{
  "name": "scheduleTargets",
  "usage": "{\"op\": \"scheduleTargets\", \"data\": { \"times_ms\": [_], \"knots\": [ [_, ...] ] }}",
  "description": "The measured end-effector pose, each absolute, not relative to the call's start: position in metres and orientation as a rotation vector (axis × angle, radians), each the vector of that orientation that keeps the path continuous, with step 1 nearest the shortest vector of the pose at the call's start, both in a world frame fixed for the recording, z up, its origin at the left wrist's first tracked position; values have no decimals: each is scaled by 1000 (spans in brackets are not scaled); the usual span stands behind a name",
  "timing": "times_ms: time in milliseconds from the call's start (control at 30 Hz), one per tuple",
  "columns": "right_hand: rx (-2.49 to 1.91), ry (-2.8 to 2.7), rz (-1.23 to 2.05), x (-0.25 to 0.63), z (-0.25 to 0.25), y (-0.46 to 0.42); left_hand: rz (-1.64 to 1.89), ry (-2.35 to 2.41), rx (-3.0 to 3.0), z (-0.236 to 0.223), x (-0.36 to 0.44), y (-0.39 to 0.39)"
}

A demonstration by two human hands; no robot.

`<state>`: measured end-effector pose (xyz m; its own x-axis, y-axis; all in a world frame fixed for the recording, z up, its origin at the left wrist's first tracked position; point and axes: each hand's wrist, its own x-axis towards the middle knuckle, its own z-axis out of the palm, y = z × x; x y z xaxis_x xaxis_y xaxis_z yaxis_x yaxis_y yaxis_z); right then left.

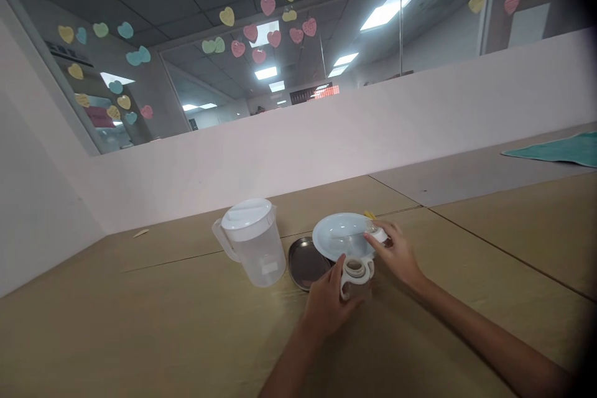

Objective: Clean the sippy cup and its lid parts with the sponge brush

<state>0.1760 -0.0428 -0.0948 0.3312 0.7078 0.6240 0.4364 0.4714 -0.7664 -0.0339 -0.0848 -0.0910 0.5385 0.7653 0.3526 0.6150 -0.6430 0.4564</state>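
Note:
My left hand point(324, 305) is closed around what looks like a baby bottle point(357, 289) with two white handles; its round mouth is uncovered and faces up. My right hand point(399, 256) pinches a white bottle top point(379, 235) with a clear part on it, apart from the bottle and above the right rim of a pale blue bowl point(321, 237). Something clear lies in the bowl, too faint to name. Left of the bottle sits a shallow dark metal dish point(303, 261), partly hidden by the bowl and my left fingers.
A clear plastic pitcher point(261, 258) with a white lid stands left of the dish. Something small and yellow point(369, 215) shows behind the bowl. A teal cloth point(559, 149) lies at the far right. A low wall point(233, 165) with windows above borders the table.

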Motion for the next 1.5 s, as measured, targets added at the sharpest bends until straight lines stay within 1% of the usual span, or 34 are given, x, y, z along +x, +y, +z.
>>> {"op": "scheduleTargets", "data": {
  "times_ms": [100,300,533,767,1033,1100,1200,1300,1400,1500],
  "knots": [
    [-1203,-1371,193,177,-99,-40,759,1158,2511,-92,-35,-83],
    [-1216,-1363,204,180,-109,-33,743,1191,2518,-89,-35,-84],
    [-1210,-1365,226,184,-106,-32,701,1219,2496,-86,-34,-85],
    [-1330,-1368,116,185,-101,-34,709,1202,2506,-87,-36,-83],
    [-1276,-1358,19,188,-104,-30,710,1234,2472,-86,-36,-84],
    [-1208,-1391,-62,191,-103,-30,695,1227,2472,-84,-36,-84],
    [-1121,-1509,-268,196,-100,-29,689,1214,2472,-83,-36,-84],
    [-1147,-1616,-415,199,-98,-29,686,1216,2472,-84,-36,-83],
    [-1194,-1714,-473,198,-99,-28,703,1212,2470,-85,-37,-84],
    [-1203,-1786,-464,195,-101,-28,806,1151,2476,-86,-37,-86]
  ]
}}
